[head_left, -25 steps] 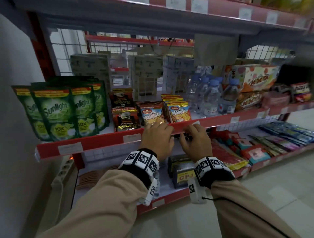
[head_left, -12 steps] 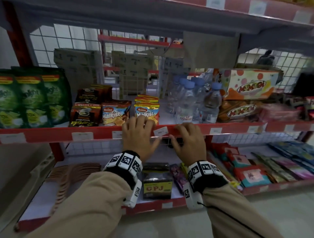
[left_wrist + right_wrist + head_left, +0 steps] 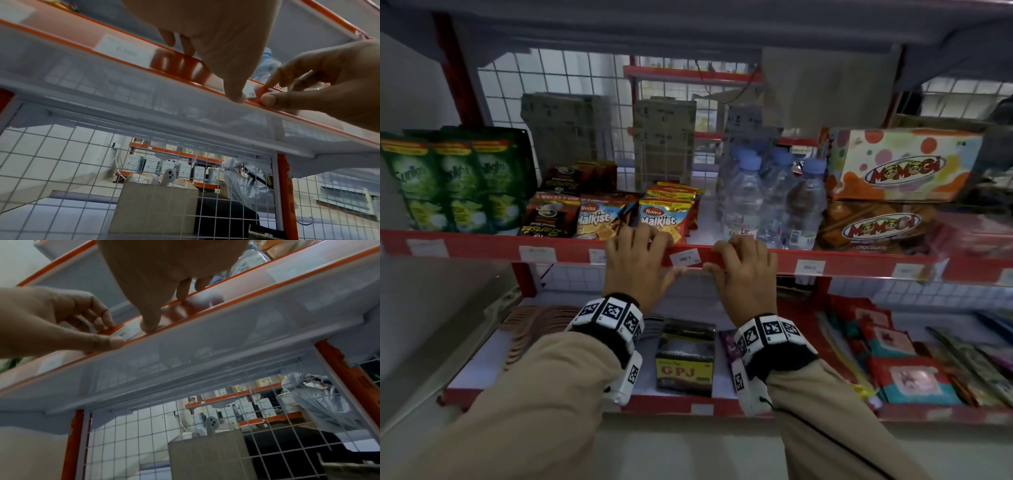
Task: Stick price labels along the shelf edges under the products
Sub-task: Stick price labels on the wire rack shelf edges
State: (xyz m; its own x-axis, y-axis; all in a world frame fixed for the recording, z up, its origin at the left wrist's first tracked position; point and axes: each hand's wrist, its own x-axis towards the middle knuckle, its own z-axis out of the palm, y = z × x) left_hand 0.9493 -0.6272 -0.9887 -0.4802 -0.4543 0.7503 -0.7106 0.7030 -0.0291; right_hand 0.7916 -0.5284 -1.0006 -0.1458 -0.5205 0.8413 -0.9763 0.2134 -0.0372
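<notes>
A white price label (image 3: 685, 258) sits on the red shelf edge (image 3: 859, 265) below the Malkist packs (image 3: 659, 219). My left hand (image 3: 638, 260) grips the edge just left of that label, fingers hooked over the top and thumb underneath. My right hand (image 3: 738, 269) grips the edge the same way just right of it. From below, the left thumb (image 3: 236, 95) and right thumb (image 3: 269, 99) press the strip's lower lip on either side of the label (image 3: 252, 91). The right wrist view shows the same label (image 3: 125, 332) between the two thumbs. More labels (image 3: 537, 253) line the edge.
Green Sunlight pouches (image 3: 452, 181), coffee packs (image 3: 551, 219), water bottles (image 3: 774, 202) and Momogi boxes (image 3: 900, 168) stand on this shelf. A lower shelf holds a GPJ box (image 3: 685, 363) and snack packs (image 3: 911, 377). Wire mesh backs the shelving; a grey panel (image 3: 431, 325) stands at the left.
The view has swung to face the shelf squarely. Both hands stay on the edge beside the label, and their fingers have curled tighter over the strip.
</notes>
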